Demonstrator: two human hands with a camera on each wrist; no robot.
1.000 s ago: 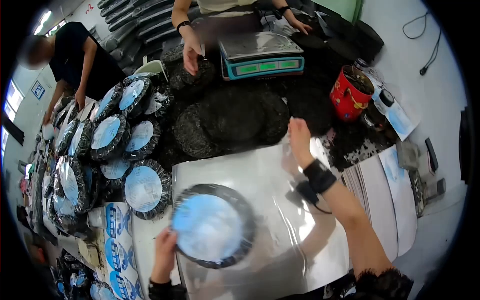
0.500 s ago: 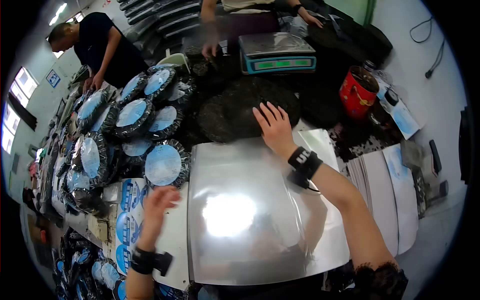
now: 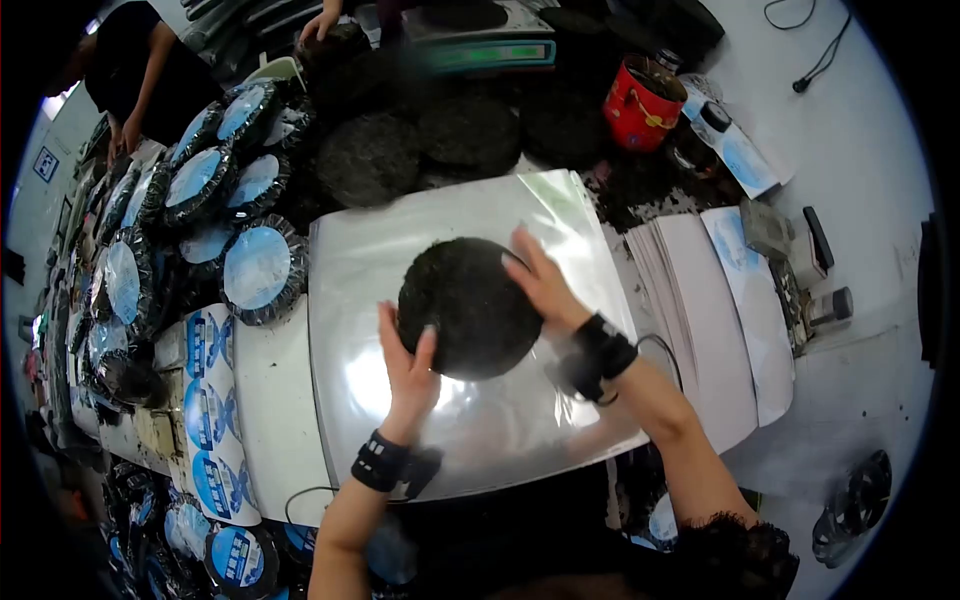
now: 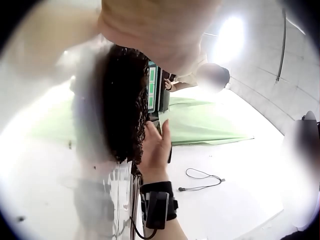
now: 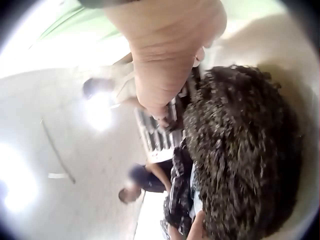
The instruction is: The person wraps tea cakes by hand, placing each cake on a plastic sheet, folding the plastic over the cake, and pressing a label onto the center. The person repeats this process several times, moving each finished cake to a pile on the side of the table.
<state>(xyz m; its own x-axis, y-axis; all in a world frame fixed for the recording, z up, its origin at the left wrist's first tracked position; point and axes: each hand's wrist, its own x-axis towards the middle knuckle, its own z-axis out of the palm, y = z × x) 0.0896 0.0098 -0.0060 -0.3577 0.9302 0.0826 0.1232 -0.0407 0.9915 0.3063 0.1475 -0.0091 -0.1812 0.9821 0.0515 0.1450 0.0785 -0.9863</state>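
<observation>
A dark, round cake of pressed leafy strands [image 3: 470,308] is between my two hands, over a shiny metal sheet [image 3: 560,420]. My left hand [image 3: 408,385] is at its left edge with straight fingers, the thumb overlapping the near rim. My right hand [image 3: 550,285] touches the upper right edge, fingers extended. Seen from the left wrist, the cake [image 4: 122,105] is edge-on, with my right hand [image 4: 156,150] beside it. The right wrist view shows the cake's rough, shredded surface [image 5: 240,150] close up.
More dark cakes [image 3: 370,160] lie behind the sheet. Wrapped discs with blue labels [image 3: 258,268] are piled at left. A scale [image 3: 490,55] and red bucket [image 3: 645,103] stand at the back, paper sheets [image 3: 690,330] at right. Other people's hands [image 3: 322,22] are across the table.
The labelled disc has left the metal sheet, out of my left hand. My right hand reached to the dark cakes behind; now one cake is over the sheet with both hands at it.
</observation>
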